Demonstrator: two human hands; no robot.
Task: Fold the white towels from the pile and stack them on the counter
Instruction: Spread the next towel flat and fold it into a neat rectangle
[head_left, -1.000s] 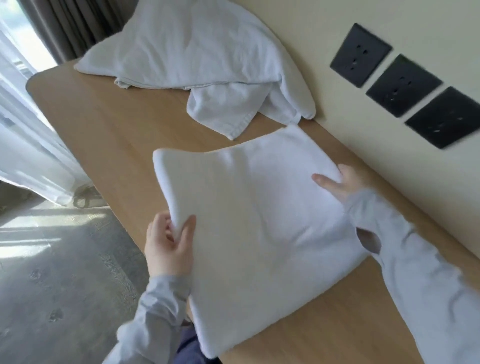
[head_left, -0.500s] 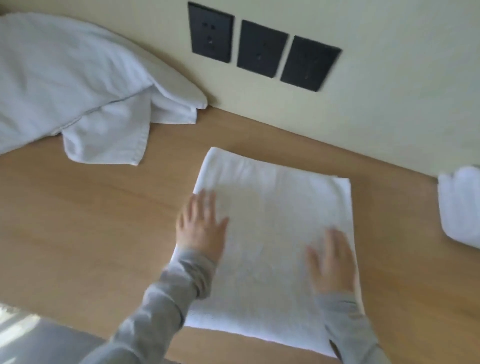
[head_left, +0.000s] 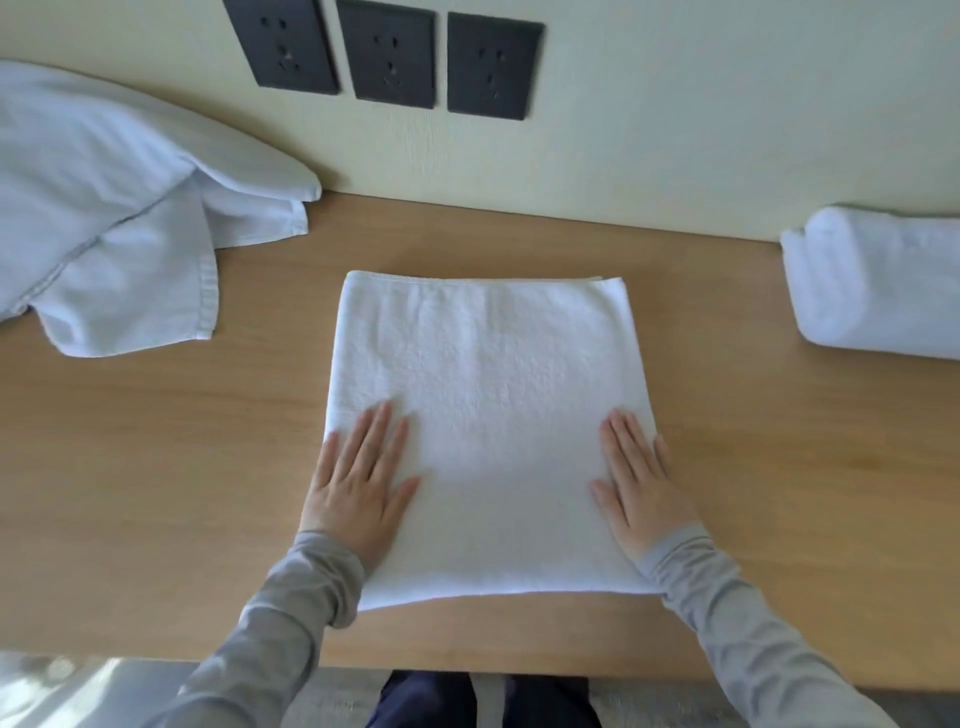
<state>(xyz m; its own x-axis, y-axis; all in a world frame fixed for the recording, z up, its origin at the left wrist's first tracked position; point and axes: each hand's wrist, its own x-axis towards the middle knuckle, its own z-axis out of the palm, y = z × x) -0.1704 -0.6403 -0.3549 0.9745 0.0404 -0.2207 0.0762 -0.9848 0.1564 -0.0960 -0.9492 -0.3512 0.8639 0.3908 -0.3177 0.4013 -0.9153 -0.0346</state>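
Though lifted clear of the wood by one pinched edge a second ago, now sits square and flat as a folded towel (head_left: 488, 395) on the counter (head_left: 208, 467), close to the near edge. Pins it with the left hand (head_left: 358, 488) and the right hand (head_left: 641, 488), both spread open, palms down, fingers straight, well apart at the near left and near right corners (clamped on nothing, only pressing). Shows grey sleeves running back toward the camera. Reads as smoothing after a fold, with edges lined up and no loose corner sticking out. Means, by the look of it, either one more fold or a lift across to the stack. Leaves bare wood between the towel and everything else. Farther off to the left, shows the pile (head_left: 104, 208) of unfolded white towels slumped against the wall, well apart from the hands, so more to do. Farther off to the right, shows the stack (head_left: 878, 291) of finished towels against the wall, partly cut off by the frame edge, so no count possible. Beyond, on the wall, three dark sockets (head_left: 389, 57), irrelevant to the job.
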